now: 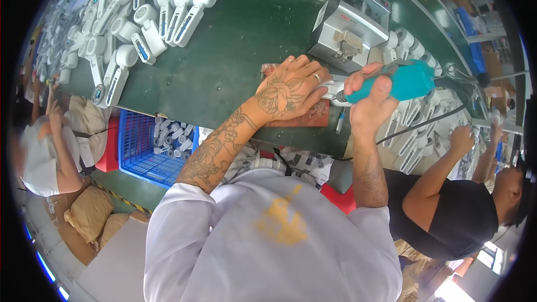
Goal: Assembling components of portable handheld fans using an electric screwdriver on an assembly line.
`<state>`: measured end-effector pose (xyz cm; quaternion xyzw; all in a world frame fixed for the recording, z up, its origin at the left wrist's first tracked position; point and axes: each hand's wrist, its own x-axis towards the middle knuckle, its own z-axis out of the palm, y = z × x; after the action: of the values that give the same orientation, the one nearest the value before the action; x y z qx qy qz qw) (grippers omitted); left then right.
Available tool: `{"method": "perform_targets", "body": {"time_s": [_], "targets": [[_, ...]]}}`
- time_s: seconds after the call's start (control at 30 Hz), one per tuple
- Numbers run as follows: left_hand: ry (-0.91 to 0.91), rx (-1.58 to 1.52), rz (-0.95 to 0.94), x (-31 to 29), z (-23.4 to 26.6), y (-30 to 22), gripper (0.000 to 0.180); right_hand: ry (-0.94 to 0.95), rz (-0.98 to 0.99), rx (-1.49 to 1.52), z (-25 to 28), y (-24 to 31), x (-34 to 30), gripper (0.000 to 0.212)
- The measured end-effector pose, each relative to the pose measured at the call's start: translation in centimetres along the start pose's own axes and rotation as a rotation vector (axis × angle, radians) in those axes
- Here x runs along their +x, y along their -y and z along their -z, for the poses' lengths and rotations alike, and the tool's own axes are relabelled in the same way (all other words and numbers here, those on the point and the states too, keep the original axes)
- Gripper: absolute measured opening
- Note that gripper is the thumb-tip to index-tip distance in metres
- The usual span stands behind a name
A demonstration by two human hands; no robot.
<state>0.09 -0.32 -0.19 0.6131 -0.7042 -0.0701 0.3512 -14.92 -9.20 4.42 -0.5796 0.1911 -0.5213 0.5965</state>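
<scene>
My left hand (292,88) presses down over a white plastic handheld device (333,87), fingers bent around it. Most of the device is hidden under the palm; only its right end shows. Beneath lies a reddish-brown pad (305,119) on the green workbench (224,72). My right hand (371,100) is wrapped around a teal electric screwdriver (413,81), held almost level. Its dark tip (340,97) points left and meets or nearly meets the device's exposed end; exact contact cannot be made out.
A grey metal machine (353,28) stands just behind my hands. White round-headed devices (193,14) lie at the back left, more (414,128) at right. A blue crate (146,159) of white parts sits left below the bench. A cable (417,127) crosses right. Co-workers (447,212) sit either side.
</scene>
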Motion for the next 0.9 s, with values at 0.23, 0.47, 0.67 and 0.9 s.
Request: {"method": "perform_targets", "body": {"time_s": [0.23, 0.47, 0.67, 0.9], "targets": [[0.005, 0.019, -0.017, 0.1, 0.2, -0.1, 0.028, -0.051, -0.002, -0.086, -0.3, 1.2, 0.3, 0.064], [0.013, 0.004, -0.01, 0.2, 0.0, -0.2, 0.026, -0.025, -0.018, -0.004, -0.1, -0.3, -0.3, 0.047], [-0.048, 0.003, -0.013, 0.3, 0.5, 0.0, 0.028, 0.007, 0.005, -0.052, -0.9, -0.8, -0.1, 0.05], [-0.054, 0.075, -0.248, -0.4, 0.8, -0.5, 0.038, -0.176, -0.183, -0.043, 2.8, -1.7, -2.5, 0.046]]}}
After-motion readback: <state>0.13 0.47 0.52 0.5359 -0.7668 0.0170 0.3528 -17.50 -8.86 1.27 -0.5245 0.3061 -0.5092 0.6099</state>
